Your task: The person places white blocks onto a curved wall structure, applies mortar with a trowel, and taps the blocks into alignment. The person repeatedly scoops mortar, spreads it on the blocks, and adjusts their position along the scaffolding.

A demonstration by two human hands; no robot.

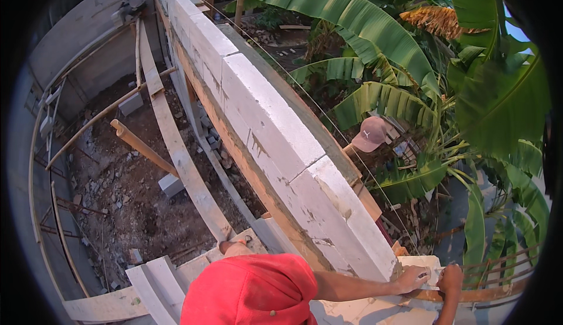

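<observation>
Beyond the near end of a pale block wall (275,128), my left hand (412,278) is closed, its fingers curled at a small whitish piece (434,278). Facing it from the other side, my right hand (450,278) is a fist. What each hand grips is too small and partly covered to name. Under both hands lies a cream-coloured block (417,261) by the wall's last block (346,213). Red clothing (249,290) covers the lower middle and hides part of my left arm. My bare foot (234,247) rests on the scaffold boards.
A taut string (328,117) runs along the wall's right side. Another person's cap (369,134) shows below, among banana plants (387,99). A narrow plank (182,143) spans a rubble pit (141,207) at left. Someone sits (132,2) at the far wall. Rebar (504,269) sticks out at right.
</observation>
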